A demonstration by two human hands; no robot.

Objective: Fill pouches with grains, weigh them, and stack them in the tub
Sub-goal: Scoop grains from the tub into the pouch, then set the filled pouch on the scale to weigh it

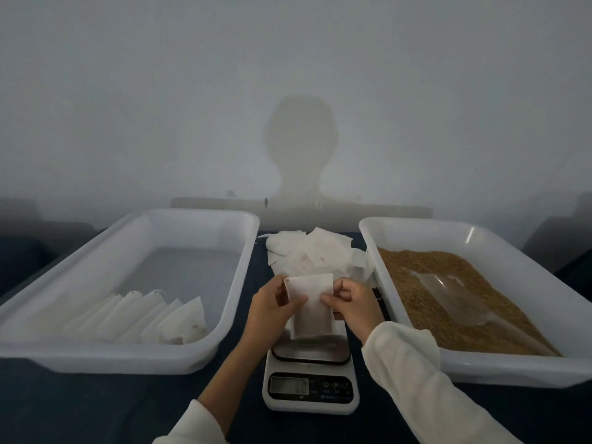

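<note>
At centre frame, above the white kitchen scale (pixel 310 376), my left hand (pixel 272 310) and right hand (pixel 350 304) each pinch a side edge of a small white fabric pouch (pixel 310 310). It looks light, soft and floppy; holding near the top corners seems safest.

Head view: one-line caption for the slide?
Both hands, left hand and right hand, hold a white pouch over the scale, between pouch tub and grain tub.

Left hand (pixel 272 307), right hand (pixel 350 304) raised together, fingers pinching.
</note>
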